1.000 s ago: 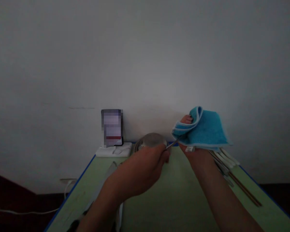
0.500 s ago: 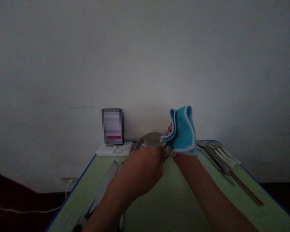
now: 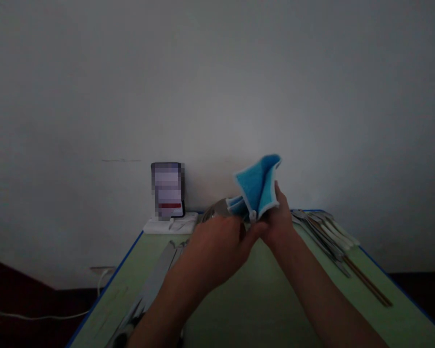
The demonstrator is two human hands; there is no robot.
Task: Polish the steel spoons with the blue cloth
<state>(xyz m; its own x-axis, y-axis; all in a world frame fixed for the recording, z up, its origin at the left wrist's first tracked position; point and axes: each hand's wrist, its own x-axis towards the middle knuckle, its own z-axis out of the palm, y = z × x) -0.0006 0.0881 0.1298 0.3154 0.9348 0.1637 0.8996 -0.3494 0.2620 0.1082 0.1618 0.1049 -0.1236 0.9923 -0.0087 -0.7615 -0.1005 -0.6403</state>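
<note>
A small blue cloth (image 3: pixel 255 186) with white edging stands up folded in my right hand (image 3: pixel 281 215), whose fingers are wrapped round it from behind. My left hand (image 3: pixel 219 244) is closed right in front of the cloth, its thumb reaching toward my right hand. Between the two hands the pale, rounded end of a slim metal utensil (image 3: pixel 253 216) shows against the cloth; the rest of it is hidden, so its kind is unclear. Behind my left hand sits a round metal container (image 3: pixel 212 211), partly covered by the hand and the cloth.
On the green table (image 3: pixel 275 309), several knives (image 3: pixel 155 275) lie at left, partly under my left forearm. At right lie metal cutlery (image 3: pixel 321 237) and brown chopsticks (image 3: pixel 369 282). A phone (image 3: pixel 168 191) leans upright on a white stand (image 3: pixel 154 226) by the wall.
The blue cloth has turned and tilted to the left, and its folds have shifted. My right hand now shows beside it. The thin metal piece by my left hand is more hidden.
</note>
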